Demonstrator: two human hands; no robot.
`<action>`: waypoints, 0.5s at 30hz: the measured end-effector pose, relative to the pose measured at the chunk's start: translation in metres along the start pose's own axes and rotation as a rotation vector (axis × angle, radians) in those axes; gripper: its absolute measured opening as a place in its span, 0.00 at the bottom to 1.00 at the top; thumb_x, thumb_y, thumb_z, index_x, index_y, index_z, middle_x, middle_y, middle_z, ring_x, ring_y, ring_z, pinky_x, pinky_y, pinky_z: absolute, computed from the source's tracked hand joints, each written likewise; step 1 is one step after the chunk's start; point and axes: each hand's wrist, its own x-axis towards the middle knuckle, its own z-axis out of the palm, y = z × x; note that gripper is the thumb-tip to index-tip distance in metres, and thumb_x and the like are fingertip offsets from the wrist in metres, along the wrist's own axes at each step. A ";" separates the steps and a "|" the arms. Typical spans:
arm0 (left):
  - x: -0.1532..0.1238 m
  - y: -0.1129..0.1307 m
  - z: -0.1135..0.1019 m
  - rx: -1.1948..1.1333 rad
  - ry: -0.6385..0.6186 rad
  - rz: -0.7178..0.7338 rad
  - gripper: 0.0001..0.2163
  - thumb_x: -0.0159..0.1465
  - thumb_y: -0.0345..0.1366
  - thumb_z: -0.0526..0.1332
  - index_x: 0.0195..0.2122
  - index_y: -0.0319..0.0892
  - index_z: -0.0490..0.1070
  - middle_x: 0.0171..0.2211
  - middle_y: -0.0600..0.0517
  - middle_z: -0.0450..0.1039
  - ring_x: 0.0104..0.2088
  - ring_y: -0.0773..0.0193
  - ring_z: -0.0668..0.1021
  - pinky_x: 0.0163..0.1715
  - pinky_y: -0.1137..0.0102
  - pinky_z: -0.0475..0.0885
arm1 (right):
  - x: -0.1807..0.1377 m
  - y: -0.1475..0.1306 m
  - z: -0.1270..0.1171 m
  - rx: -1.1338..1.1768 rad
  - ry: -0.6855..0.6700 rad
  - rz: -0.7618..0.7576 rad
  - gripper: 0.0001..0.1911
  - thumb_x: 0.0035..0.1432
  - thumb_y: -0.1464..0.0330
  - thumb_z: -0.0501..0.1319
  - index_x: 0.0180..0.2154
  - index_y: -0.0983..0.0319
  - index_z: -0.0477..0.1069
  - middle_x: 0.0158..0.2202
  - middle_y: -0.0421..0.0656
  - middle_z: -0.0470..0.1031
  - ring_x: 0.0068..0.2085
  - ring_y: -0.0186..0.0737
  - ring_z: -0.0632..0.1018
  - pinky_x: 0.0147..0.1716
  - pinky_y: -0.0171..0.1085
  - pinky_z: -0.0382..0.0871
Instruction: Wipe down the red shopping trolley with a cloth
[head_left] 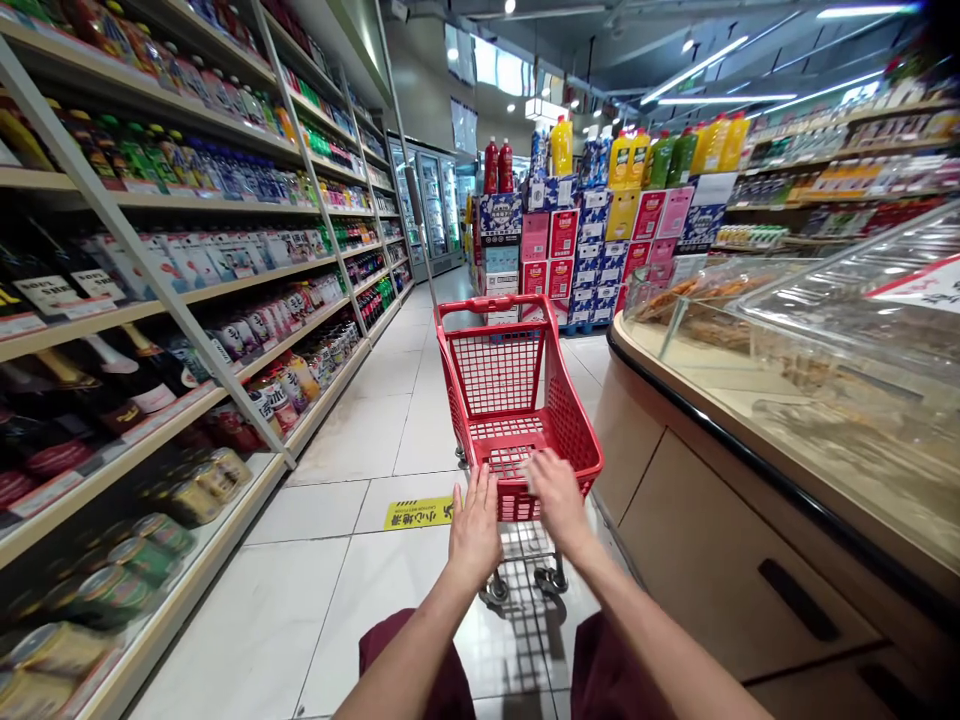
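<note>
A red plastic shopping cart (568, 415) with grid walls and small wheels stands right in front of me. My left hand (475, 525) is at its near edge on the left, fingers stretched out and held together, seemingly resting against the rim. My right hand (556, 500) is over the near edge on the right, its fingers curled and slightly blurred. Something small and pale shows by its fingertips, but I cannot make out what it is. The cart's handle bar (491, 303) is on the far side, away from both hands.
Shelves of bottles and cans (247, 260) line the left side. At right stands a curved food counter (675, 380) with clear covers. Stacked drink cartons (592, 245) topped with bottles stand ahead. A yellow wet-floor sticker (420, 513) lies on the tiles left of the cart.
</note>
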 end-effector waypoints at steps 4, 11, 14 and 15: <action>-0.001 0.001 0.002 0.000 -0.006 -0.004 0.37 0.47 0.21 0.48 0.61 0.35 0.44 0.64 0.46 0.39 0.63 0.58 0.42 0.59 0.52 0.46 | -0.002 0.018 -0.006 -0.097 0.027 0.210 0.18 0.57 0.76 0.46 0.45 0.68 0.68 0.50 0.55 0.68 0.56 0.50 0.62 0.50 0.51 0.57; -0.002 -0.001 0.000 0.011 -0.024 0.007 0.37 0.46 0.21 0.48 0.61 0.35 0.44 0.64 0.47 0.39 0.63 0.59 0.42 0.59 0.51 0.46 | 0.002 -0.005 0.002 0.001 -0.023 0.016 0.19 0.56 0.77 0.47 0.47 0.64 0.68 0.51 0.49 0.68 0.56 0.46 0.62 0.52 0.47 0.56; -0.003 -0.001 0.002 0.004 0.000 0.003 0.38 0.46 0.20 0.49 0.61 0.35 0.44 0.63 0.46 0.40 0.63 0.58 0.42 0.59 0.51 0.47 | 0.000 0.015 -0.005 -0.086 0.001 0.197 0.19 0.56 0.77 0.46 0.46 0.67 0.68 0.51 0.53 0.67 0.57 0.49 0.61 0.51 0.49 0.57; -0.004 -0.001 0.003 0.002 0.007 -0.002 0.37 0.46 0.20 0.48 0.61 0.35 0.45 0.63 0.46 0.40 0.63 0.58 0.43 0.58 0.51 0.48 | 0.000 0.015 -0.005 -0.089 -0.003 0.205 0.19 0.56 0.77 0.46 0.46 0.67 0.68 0.51 0.53 0.67 0.56 0.49 0.61 0.51 0.50 0.57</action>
